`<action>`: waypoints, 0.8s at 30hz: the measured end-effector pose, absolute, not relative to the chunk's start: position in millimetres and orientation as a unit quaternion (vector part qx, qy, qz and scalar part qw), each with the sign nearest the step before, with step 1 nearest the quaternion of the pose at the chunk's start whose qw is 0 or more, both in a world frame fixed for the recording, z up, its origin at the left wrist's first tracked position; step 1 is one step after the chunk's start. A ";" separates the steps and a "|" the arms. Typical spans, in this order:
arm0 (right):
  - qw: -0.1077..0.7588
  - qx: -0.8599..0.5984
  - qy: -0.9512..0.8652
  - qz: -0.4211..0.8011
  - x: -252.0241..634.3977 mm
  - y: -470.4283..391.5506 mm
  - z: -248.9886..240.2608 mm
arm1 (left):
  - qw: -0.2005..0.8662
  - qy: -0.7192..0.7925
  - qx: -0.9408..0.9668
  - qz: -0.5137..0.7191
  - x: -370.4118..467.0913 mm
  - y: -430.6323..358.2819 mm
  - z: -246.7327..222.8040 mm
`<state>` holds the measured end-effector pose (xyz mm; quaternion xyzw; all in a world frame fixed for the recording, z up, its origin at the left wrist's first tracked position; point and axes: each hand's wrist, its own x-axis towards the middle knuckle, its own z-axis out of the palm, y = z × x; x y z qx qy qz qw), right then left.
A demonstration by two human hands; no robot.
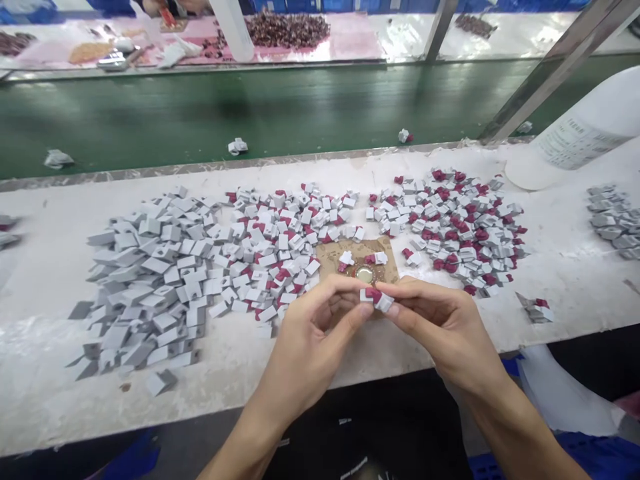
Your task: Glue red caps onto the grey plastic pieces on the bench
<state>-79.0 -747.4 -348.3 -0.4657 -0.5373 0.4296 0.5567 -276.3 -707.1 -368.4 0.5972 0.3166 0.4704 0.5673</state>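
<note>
Between the fingertips of my left hand [315,333] and my right hand [445,323] is a small grey and dark red plastic piece [376,297]. Both hands pinch it, the left at its grey block end, the right at its other grey end. Just below it lies a brown cardboard pad [327,255] with a round metallic disc [365,274] on it. Two small grey-and-red pieces rest on the pad, one a red-and-white part [345,260], the other a similar part [376,258]. My fingers partly cover the pad's near edge.
Plain grey blocks [150,267] are heaped at left, mixed grey-and-red pieces [280,247] beside them, and another heap [455,220] at right. A white bottle [575,133] stands at the back right. Beyond runs a green conveyor belt [190,110] carrying several pieces; a metal post [545,73] rises nearby.
</note>
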 end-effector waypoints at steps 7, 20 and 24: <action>0.454 -0.464 -0.633 0.423 -67.8 -717.6 -305.5 | 0.449 0.331 0.714 0.424 -297.7 -674.8 -326.4; 0.314 -0.694 -0.647 0.029 -30.9 -460.4 -227.2 | 0.214 0.509 0.732 0.399 -225.7 -440.2 -245.3; 0.310 -0.691 -0.651 0.046 -35.0 -463.6 -222.4 | 0.270 0.468 0.752 0.377 -193.7 -393.8 -249.9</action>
